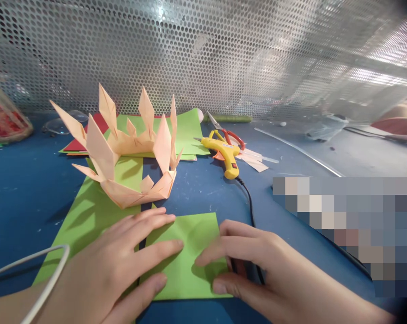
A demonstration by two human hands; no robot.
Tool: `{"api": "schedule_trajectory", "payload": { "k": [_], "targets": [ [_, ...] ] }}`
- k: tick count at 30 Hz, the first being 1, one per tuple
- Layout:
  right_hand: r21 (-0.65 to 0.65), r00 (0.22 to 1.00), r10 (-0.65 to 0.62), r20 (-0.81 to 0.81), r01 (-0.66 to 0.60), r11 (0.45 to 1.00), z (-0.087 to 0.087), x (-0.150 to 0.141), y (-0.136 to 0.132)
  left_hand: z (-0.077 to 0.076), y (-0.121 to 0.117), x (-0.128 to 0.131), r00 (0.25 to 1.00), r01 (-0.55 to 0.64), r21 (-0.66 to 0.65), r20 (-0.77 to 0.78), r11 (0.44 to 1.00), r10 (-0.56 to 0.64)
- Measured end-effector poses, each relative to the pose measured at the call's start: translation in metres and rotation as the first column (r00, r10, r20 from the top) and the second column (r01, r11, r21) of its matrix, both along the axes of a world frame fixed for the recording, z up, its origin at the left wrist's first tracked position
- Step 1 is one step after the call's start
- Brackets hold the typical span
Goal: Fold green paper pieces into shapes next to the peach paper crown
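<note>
A square of green paper [190, 225] lies on the table between my hands, its lower edge toward me. My left hand [122, 256] rests over its left side with the fingers spread and the index fingertip on the paper. At the right edge my right hand [250, 256] is bent, its thumb near the lower right corner and its index finger, slightly blurred, over the paper. Its fingers are apart and nothing shows held in them. Just beyond stands a peach folded-paper crown [132, 195] with pointed tips, partly on a long green paper strip [75, 225].
A yellow glue gun [225, 150] lies right of the crown, its black cord [250, 202] running under my right hand. Behind it are red-handled scissors [235, 139]. Stacked coloured sheets [190, 130] lie behind the crown. A white cable [51, 279] crosses my left wrist. Pixelation hides the right side.
</note>
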State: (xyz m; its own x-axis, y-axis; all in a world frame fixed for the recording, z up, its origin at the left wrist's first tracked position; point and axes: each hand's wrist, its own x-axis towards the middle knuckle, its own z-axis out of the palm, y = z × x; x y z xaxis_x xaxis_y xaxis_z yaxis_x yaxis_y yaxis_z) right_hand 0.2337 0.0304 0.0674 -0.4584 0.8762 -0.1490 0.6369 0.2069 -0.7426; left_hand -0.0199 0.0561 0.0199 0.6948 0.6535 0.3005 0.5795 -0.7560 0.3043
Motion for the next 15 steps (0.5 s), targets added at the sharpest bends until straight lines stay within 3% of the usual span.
{"api": "schedule_trajectory", "payload": {
  "k": [6, 11, 15],
  "targets": [
    [0.170, 1.000, 0.031, 0.002, -0.031, 0.985, -0.005, 0.003, -0.007, 0.003, -0.001, 0.002, 1.000, -0.017, 0.026, -0.019, 1.000, 0.017],
    [0.145, 0.991, 0.120, 0.051, -0.126, 0.981, -0.009, 0.004, -0.006, 0.006, 0.000, 0.004, 1.000, -0.009, 0.015, -0.023, 1.000, 0.009],
    [0.209, 0.993, 0.113, -0.026, -0.105, 0.972, -0.012, 0.002, -0.007, 0.005, -0.001, 0.004, 0.999, -0.020, 0.036, -0.037, 0.999, 0.021]
  ]
}}
